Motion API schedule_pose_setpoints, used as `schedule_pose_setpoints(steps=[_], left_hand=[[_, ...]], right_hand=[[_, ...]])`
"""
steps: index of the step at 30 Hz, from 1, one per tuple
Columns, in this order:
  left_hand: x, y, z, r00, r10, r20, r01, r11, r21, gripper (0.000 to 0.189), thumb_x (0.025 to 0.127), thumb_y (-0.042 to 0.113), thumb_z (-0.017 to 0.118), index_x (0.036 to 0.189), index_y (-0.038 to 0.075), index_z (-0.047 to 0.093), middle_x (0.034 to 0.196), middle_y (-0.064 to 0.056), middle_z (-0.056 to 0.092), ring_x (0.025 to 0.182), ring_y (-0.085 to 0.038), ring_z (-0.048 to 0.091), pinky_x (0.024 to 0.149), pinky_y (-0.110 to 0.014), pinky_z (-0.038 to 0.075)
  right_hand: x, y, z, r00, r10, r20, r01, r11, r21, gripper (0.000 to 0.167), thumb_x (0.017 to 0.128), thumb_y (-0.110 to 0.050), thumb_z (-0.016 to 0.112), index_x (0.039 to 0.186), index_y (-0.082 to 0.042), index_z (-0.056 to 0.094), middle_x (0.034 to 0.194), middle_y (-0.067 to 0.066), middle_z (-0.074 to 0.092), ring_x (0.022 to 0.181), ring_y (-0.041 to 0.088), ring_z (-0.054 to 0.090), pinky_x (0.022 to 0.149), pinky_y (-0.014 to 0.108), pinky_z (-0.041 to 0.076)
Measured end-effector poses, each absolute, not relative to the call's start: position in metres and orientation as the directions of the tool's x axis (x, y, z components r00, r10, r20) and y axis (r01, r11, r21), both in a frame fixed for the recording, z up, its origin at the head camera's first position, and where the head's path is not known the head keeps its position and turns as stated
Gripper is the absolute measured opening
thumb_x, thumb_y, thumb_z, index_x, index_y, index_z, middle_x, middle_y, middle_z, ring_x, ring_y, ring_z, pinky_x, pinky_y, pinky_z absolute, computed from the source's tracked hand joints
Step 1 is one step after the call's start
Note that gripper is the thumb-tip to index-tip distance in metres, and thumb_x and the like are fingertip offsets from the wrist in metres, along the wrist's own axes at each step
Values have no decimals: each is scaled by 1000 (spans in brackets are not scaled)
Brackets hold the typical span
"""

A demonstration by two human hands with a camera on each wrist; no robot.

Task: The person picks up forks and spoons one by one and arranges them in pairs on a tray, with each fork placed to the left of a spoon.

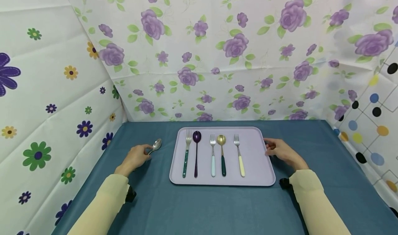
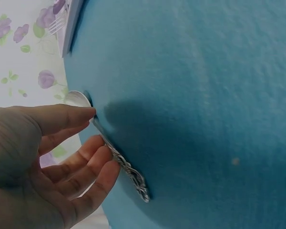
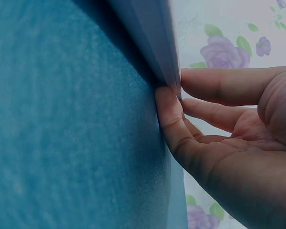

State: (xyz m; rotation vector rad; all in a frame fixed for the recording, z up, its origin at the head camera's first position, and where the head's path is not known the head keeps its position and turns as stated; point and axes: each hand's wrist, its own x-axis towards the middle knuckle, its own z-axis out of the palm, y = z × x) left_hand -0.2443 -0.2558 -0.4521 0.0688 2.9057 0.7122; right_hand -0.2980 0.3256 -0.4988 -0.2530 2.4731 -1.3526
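My left hand (image 1: 134,158) is on the left of the tray. Its thumb and fingers pinch a silver spoon (image 1: 157,144) around the neck; in the left wrist view the ornate handle (image 2: 133,177) slants down past the fingertips, close over the cloth. At the right side, my right hand (image 1: 283,151) grips the rim of a pale lilac tray (image 1: 258,159). The right wrist view has the thumb and fingers about the tray's edge (image 3: 155,43). On the tray lie a green-handled fork (image 1: 186,159), a purple spoon (image 1: 196,155), a light-blue-handled fork (image 1: 212,159), a gold spoon with dark green handle (image 1: 223,162) and a cream-handled fork (image 1: 240,162).
A blue-green cloth (image 1: 199,211) covers the table. Behind it hangs a curtain with purple roses (image 1: 199,69). A flower-patterned sheet (image 1: 62,100) stands on the left, a dotted one (image 1: 376,138) on the right.
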Motion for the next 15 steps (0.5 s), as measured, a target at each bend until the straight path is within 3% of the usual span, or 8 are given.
schedule_pose_setpoints(steps=[8,15], left_hand=[[-246,-257,-459,-987,98,-129,36,909,414,39,97,-5,62,136,0,65,86,-11,60,71,-23,56,62,-38,47],[-244,-255,-464,-988,98,-116,50,932,358,41,98,-5,63,138,2,62,89,-12,62,75,-25,57,67,-44,50]], right_hand=[[-297,326,-498,-936,-300,-186,-4,537,-844,71,94,5,66,155,15,31,110,20,55,98,29,51,82,35,49],[-296,326,-497,-936,-304,-179,-11,533,-846,71,94,5,66,155,16,31,109,19,55,97,29,51,81,35,49]])
